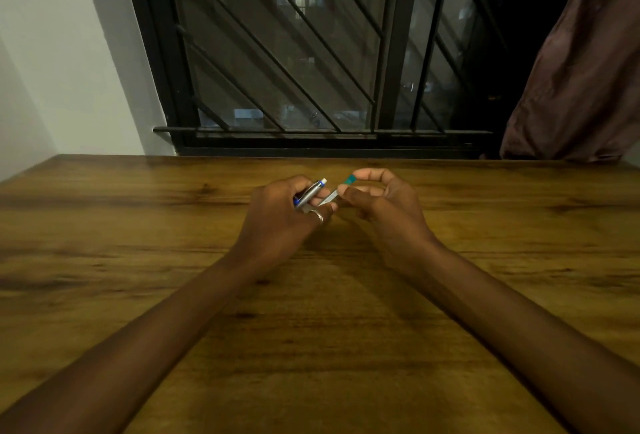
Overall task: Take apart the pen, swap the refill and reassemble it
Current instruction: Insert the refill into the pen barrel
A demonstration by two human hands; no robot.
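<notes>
Above the table, far centre: I held my left hand and right hand close together, fingertips nearly meeting, both raised slightly off the wood.
Left hand: my fingers were curled round the pen barrel, gripping it at mid-length, with the back of the hand toward me.
Pen barrel: silver-grey with blue at its lower end. Its white-tipped end pointed up and away from me, tilted to the right.
Right hand: my thumb and forefinger pinched the refill near its upper end. The other fingers were curled loosely beneath.
Refill: a thin rod, teal at the upper end and pale silver below. It slanted down and left from my right fingertips to the fingers of my left hand, just beside the barrel.
Refill-to-barrel contact: I could not tell whether the lower tip had entered the barrel, as my left fingers covered that point.
Ring: a plain metallic band sat on one finger of my left hand, just below the barrel.
Forearms: both were bare and reached forward from the near edge, converging toward the hands.
Table: dark-grained brown wood, running to the wall ahead.
Window: black-framed with diagonal bars, directly beyond the table. It was dark outside, with a few lit panes.
Curtain: brownish cloth hung gathered at the right.
Wall: plain and pale, at the left.
</notes>
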